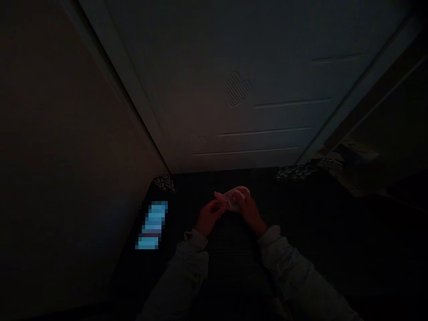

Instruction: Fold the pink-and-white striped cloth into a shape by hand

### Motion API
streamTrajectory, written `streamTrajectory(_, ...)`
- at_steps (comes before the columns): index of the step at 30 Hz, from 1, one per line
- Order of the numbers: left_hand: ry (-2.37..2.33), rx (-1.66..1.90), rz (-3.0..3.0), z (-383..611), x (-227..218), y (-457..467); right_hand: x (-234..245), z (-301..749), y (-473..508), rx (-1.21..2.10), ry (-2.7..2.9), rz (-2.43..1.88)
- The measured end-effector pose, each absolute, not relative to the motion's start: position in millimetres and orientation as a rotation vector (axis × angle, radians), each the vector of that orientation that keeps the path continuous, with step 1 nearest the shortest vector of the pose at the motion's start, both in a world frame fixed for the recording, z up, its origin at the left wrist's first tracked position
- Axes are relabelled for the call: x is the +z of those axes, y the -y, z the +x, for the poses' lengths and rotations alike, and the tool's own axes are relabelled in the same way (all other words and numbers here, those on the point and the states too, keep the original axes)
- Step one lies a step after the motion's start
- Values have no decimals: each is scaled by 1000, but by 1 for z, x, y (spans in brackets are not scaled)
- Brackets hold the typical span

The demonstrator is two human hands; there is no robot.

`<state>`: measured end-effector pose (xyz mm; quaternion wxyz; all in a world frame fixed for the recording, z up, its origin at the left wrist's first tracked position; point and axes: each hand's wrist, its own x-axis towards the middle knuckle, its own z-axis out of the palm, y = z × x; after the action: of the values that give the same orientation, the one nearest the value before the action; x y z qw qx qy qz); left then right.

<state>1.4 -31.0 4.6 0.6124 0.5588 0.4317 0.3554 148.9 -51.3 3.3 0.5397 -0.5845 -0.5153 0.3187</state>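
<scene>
Dim, brownish-grey gloom fills the room, and most edges sink into black. Largest is the pale panel (200, 89), standing upright at the far side like a door; I place everything else by it. To its left rises a plain wall (60, 133), meeting it at a dark seam. From the panel's foot a dark table (230, 272) spreads towards the person, giving both forearms room. Their pale sleeves come in from the side opposite the panel, bunched at the wrists, which leaves the hands bare. Right of the panel's lower corner sits a pale heap (361, 154), too murky to name.

Left of the panel's middle and nearer the person lies a glowing rectangle (152, 225), blurred into blocks, perhaps a phone; set off to the side, it seems kept out of the hands' way.

Before the middle of the panel's foot, the left hand (207, 217) pinches thumb against fingers at the left end of a pink-and-white item (220, 196). The right hand (250, 215) curls over its other end, probably to steady it while the left fingertips grip a small part. Whether the item rests on the table or is lifted slightly, I cannot tell.

Two striped hearts (237, 89) decorate the panel's face, one bigger than the other. Smallest are the rings, gathered in a left cluster (163, 182) and a right cluster (296, 172) near the panel's bottom corners, apparently tucked back to leave the middle for handwork.
</scene>
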Motion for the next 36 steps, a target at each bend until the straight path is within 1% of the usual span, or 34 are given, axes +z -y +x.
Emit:
streamTrajectory(7,-1038,799,1348,1,11,31,4,147,53,731,1424,-1421)
streamTrajectory(16,-1033,789,1401,2,10,34,7,147,53,698,1419,-1472)
streamTrajectory(29,-974,882,1201,1,4,28,8,148,54,753,1321,-1412)
streamTrajectory(36,-1016,842,1232,3,8,29,5,148,52,711,1462,-1437)
